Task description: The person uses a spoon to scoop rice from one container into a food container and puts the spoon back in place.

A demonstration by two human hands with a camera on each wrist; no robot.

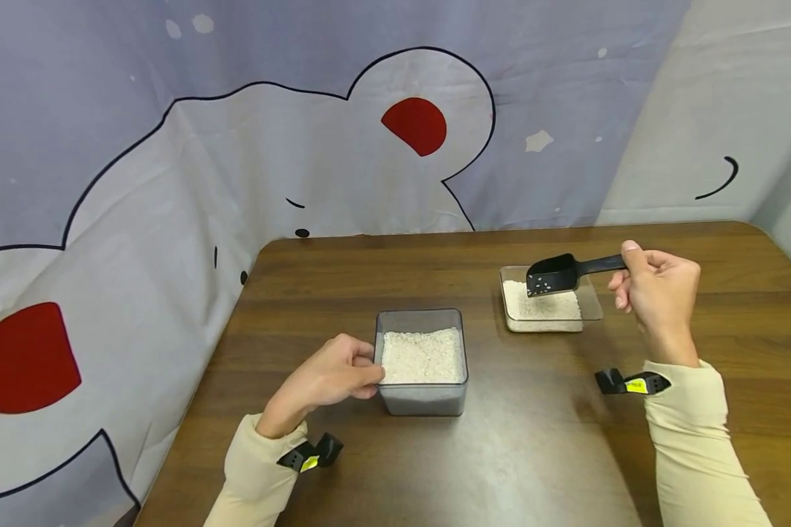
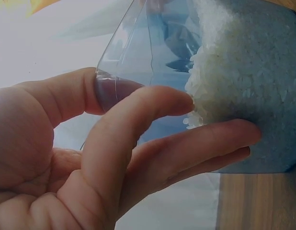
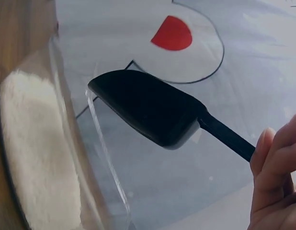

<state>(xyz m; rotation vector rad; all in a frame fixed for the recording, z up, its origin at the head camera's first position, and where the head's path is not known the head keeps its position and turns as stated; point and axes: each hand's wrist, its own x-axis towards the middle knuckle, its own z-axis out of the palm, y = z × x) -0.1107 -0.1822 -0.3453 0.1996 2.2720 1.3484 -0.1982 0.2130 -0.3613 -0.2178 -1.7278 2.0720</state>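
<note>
My left hand (image 1: 332,377) grips the near-left wall of the tall, square, clear plastic tub (image 1: 422,399), thumb over the rim and fingers (image 2: 196,143) curled against the outside; judged from the grip, it serves to keep the tub from sliding on the brown wooden table (image 1: 534,454). The tub is well filled with white rice (image 1: 423,355), whose grains press against the wall just beside my fingertips in the left wrist view.

My right hand (image 1: 659,296) pinches the end of the handle of a black plastic scoop (image 1: 554,274) between thumb and curled fingers. The scoop hangs in the air over the shallow, clear rectangular dish (image 1: 589,304), mouth tilted down and to the left, apart from the rim. A few grains cling inside its bowl; otherwise it looks nearly empty. The dish holds a thin layer of rice (image 1: 540,301) and sits well to the right of the tub, farther from me.

Both forearms wear cream sleeves (image 1: 692,424) with small black clip-on mounts (image 1: 629,382) at the wrists. Behind the table hangs a pale cloth (image 1: 303,132) printed with a cartoon outline and red patches.
</note>
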